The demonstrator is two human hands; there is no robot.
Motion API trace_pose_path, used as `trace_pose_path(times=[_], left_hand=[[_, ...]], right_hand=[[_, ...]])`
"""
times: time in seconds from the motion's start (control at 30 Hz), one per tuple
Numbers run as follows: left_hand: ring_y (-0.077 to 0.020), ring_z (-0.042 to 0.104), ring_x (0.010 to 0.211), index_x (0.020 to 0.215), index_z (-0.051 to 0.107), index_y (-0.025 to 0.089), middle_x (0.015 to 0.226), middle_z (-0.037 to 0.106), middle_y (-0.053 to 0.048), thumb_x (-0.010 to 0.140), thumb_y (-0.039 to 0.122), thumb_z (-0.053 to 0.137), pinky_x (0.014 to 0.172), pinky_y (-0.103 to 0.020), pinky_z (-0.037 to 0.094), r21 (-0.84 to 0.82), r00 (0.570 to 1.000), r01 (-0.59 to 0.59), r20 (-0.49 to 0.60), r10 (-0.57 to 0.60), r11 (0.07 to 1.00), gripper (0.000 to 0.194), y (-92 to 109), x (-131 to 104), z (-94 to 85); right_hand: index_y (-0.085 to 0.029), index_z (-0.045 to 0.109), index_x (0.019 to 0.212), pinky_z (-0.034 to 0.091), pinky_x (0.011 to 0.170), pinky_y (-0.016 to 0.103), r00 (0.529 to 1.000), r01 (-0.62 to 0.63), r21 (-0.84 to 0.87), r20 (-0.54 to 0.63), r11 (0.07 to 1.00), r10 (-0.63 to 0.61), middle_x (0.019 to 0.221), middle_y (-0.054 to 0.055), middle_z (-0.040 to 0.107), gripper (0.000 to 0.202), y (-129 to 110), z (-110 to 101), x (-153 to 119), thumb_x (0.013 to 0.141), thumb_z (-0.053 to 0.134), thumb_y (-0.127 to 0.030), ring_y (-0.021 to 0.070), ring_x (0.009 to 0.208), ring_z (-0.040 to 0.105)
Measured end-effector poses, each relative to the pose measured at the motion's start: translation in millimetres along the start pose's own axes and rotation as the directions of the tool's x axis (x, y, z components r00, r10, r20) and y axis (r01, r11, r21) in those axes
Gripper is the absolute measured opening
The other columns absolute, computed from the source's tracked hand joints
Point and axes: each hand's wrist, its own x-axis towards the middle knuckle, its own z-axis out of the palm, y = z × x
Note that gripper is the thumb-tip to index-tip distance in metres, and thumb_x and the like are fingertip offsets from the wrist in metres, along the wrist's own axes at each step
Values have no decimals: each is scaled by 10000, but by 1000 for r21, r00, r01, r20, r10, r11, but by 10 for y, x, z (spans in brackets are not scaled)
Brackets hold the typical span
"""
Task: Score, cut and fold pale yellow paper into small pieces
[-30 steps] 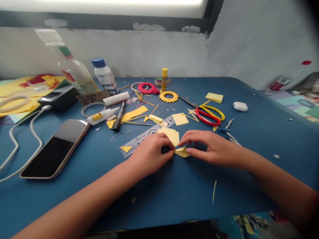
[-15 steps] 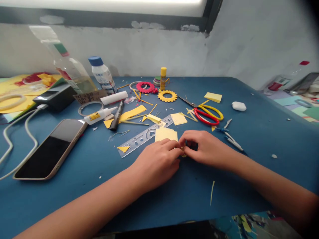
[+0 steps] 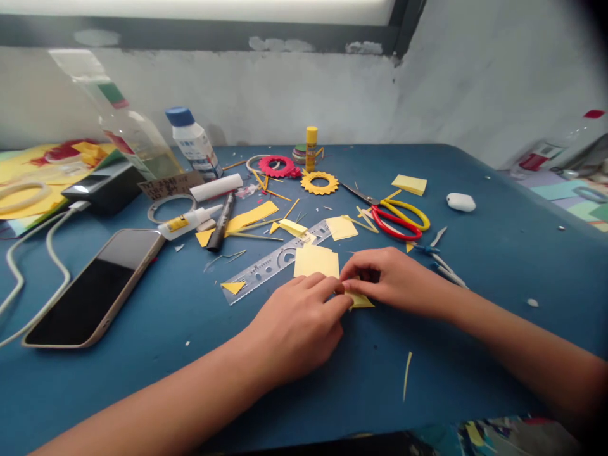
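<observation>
A small piece of yellow paper [image 3: 360,301] lies low over the blue table between my hands, partly covered by my fingers. My left hand [image 3: 304,316] has its fingers curled and pinched on the paper's left side. From the right, my right hand [image 3: 387,278] pinches the paper's upper edge between thumb and fingers. Just beyond them rests a stack of pale yellow paper squares [image 3: 316,261], beside a clear plastic ruler [image 3: 266,272]. Scissors with red and yellow handles [image 3: 396,221] lie open past my right hand.
A phone [image 3: 95,291] lies at left, with a glue bottle [image 3: 187,221] and black marker [image 3: 221,221] beyond it. A glue stick [image 3: 310,149], yellow paper ring [image 3: 319,183] and red paper ring [image 3: 276,166] are at the back. A white case [image 3: 460,202] sits right.
My right hand's fingers have shifted slightly, and more of the small yellow paper now shows beneath them. The camera view has moved slightly.
</observation>
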Motion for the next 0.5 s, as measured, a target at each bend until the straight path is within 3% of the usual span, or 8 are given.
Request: trace_pose_path(times=[0.13,0.33,0.5], left_hand=[[-228,600,908,832,625,128,921,644,-103,853,133,417,784,-371,512,61,998,-63,-2,63,996,209,73,-39,-4],[-208,623,810,877,612,134,833,649,-87,877,126,431,726,-346,513,175,997,-54,-41,62,983,182,177,-121,10],[-212,628,786,921,622,120,864,664,-91,884,117,445,683,-339,518,217,992,-33,-115,59,976,181,193,-144,37]], right_hand=[[-174,644,806,395,602,232,996,57,-74,-61,996,-62,774,6,600,48,8,52,-16,811,608,-204,119,679,536],[-185,657,933,420,696,261,985,130,-85,-105,988,-139,847,27,595,123,55,127,-57,858,564,-214,147,790,558],[-177,650,908,438,723,282,977,162,-80,-124,983,-171,863,38,610,108,81,166,-76,856,558,-198,164,821,565]])
